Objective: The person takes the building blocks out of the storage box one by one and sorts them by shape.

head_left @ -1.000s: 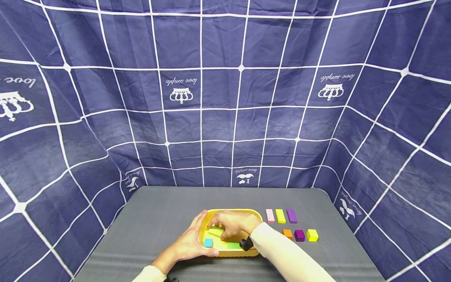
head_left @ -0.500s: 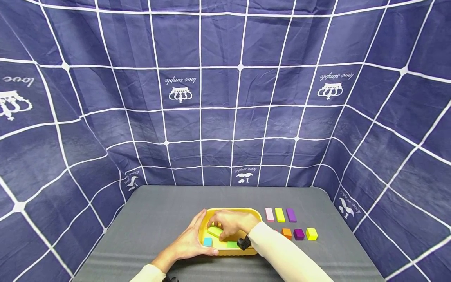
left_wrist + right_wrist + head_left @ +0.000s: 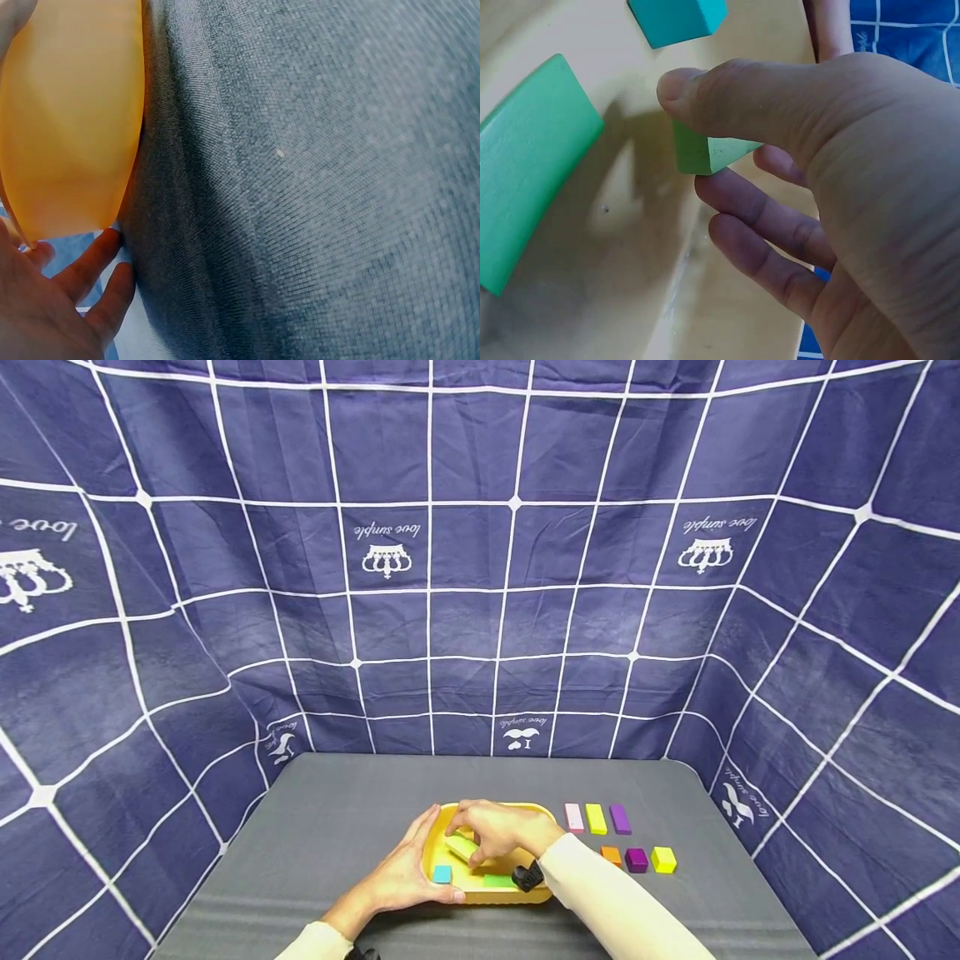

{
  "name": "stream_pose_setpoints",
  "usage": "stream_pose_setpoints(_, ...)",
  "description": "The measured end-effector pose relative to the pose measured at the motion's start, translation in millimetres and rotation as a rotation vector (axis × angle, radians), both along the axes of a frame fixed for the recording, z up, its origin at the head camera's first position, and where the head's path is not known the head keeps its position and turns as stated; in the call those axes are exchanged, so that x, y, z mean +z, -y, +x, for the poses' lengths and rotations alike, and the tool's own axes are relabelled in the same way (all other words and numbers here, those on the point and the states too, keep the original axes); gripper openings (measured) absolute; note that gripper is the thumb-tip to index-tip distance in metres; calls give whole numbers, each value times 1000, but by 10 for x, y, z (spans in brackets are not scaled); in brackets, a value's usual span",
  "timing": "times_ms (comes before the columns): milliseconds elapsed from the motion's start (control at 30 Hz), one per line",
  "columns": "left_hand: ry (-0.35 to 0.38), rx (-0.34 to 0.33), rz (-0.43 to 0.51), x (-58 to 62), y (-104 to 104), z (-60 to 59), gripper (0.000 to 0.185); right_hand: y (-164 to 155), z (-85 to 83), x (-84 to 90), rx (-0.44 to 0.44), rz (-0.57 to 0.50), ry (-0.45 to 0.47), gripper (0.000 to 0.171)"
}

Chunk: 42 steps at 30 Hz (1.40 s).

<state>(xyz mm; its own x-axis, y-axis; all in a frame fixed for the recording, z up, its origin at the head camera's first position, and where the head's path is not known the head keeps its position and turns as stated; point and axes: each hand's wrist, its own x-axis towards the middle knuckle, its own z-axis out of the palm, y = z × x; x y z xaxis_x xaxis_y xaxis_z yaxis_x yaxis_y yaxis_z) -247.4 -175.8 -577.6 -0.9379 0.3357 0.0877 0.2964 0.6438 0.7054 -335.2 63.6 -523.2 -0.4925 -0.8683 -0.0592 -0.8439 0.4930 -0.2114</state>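
Yellow tray (image 3: 540,814) is taken as the landmark. Against its left wall the left hand (image 3: 401,877) is laid, fingers straight. Inside it, a light green block (image 3: 461,846) is pinched by the right hand (image 3: 498,831), above a teal cube (image 3: 442,874) and a green slab (image 3: 495,881). A slip is judged possible, since only thumb and fingertips are engaged. Right of the tray, coloured blocks (image 3: 596,818) are laid on the grey tabletop (image 3: 337,810); blue checked cloth (image 3: 480,568) is hung behind.
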Motion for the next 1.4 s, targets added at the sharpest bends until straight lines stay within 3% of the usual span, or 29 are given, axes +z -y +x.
stream_pose_setpoints(533, -16, 14, 5, 5, 13, -29, 155, -244, 6, 172, -42, -132, 51, 62)
stream_pose_setpoints(967, 32, 13, 16, -3, 27, -15, 154, -559, 20, 163, -91, -233, 43, 62)
stream_pose_setpoints(1400, 19, 22, 15, -28, 18, -12, 154, -888, 79, 205, -130, -292, 27, 58)
